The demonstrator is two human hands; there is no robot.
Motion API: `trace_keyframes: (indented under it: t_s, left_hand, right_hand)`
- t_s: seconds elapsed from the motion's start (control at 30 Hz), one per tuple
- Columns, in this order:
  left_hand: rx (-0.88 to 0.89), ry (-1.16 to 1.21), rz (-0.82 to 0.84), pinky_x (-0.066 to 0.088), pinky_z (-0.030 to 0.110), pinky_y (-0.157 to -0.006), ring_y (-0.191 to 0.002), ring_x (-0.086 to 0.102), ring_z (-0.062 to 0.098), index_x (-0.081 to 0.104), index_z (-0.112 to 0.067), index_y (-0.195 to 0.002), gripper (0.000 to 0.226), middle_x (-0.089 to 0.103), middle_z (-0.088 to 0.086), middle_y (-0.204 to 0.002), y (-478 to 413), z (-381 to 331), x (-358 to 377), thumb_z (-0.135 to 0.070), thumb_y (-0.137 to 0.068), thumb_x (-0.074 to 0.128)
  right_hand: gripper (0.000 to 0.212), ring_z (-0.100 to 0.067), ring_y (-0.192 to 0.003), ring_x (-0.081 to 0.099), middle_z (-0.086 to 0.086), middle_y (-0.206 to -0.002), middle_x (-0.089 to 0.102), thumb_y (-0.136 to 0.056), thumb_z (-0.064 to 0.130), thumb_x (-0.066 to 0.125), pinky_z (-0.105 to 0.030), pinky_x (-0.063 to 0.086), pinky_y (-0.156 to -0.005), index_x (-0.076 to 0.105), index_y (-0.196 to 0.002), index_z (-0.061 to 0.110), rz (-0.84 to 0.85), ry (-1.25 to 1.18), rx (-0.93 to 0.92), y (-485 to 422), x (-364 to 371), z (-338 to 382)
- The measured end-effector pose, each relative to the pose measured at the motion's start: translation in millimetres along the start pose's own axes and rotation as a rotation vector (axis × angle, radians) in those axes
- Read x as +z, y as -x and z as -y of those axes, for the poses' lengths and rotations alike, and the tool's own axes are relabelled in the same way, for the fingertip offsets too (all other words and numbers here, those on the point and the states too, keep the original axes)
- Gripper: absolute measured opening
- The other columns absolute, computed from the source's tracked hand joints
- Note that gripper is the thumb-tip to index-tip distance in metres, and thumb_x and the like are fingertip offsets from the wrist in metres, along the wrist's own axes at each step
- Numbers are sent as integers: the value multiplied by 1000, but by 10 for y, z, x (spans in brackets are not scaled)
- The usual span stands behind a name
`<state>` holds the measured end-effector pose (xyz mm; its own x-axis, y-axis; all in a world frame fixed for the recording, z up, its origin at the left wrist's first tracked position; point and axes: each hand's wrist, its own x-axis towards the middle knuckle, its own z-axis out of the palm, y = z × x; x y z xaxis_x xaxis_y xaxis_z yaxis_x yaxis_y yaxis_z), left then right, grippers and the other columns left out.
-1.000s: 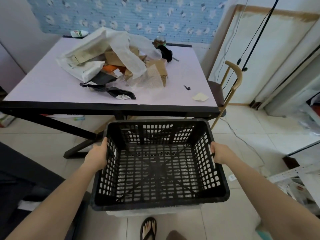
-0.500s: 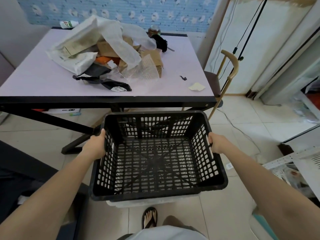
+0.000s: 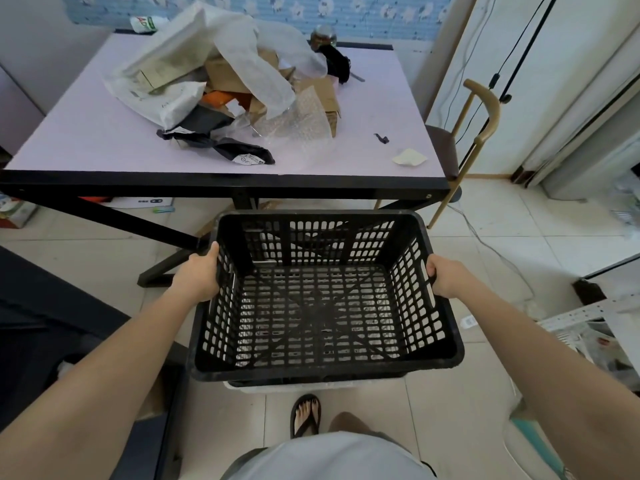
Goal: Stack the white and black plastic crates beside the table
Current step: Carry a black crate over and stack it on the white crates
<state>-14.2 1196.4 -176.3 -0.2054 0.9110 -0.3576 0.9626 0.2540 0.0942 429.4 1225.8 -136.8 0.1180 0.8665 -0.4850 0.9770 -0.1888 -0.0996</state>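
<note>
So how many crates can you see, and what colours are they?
Black crate: 1, held by the left hand and right hand.
White crate: 1, only an edge showing beneath the black one.
Total: 2 crates.

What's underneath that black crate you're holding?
Below the black crate, a strip of white crate edge peeks out at its near side. The rest is covered. Left hand and right hand grip its sides.
</note>
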Motion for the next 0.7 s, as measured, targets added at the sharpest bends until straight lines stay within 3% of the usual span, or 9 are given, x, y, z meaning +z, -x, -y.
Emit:
trace_keyframes:
  t_s: [0.1,0.3,0.7]
  left_hand:
    - [-12,24,7,54,43,-81,-100,62,38,4,-22,-154,93,54,26,-123,-13,-59,-12,-11,-83,62]
    - [-30,-37,17,53,44,-89,-113,57,38,0,-22,-154,91,43,26,-136,1,-96,-6,-11,-87,60]
    - [-76,-74,6,52,44,-91,-118,54,37,3,-22,-154,85,41,21,-139,77,-195,-72,-10,-89,57]
  right_hand:
    - [23,-25,-81,49,-4,-80,50,-81,-1,54,-32,43,-71,41,-90,15,3,-2,2,-5,-23,-23]
    - [36,-24,-81,49,0,-77,48,-80,-1,56,-32,43,-72,33,-69,24,0,-8,7,-17,-29,3]
    - [33,-25,-80,52,-5,-83,53,-79,1,57,-34,48,-78,35,-68,23,-22,-6,9,-18,-34,-23]
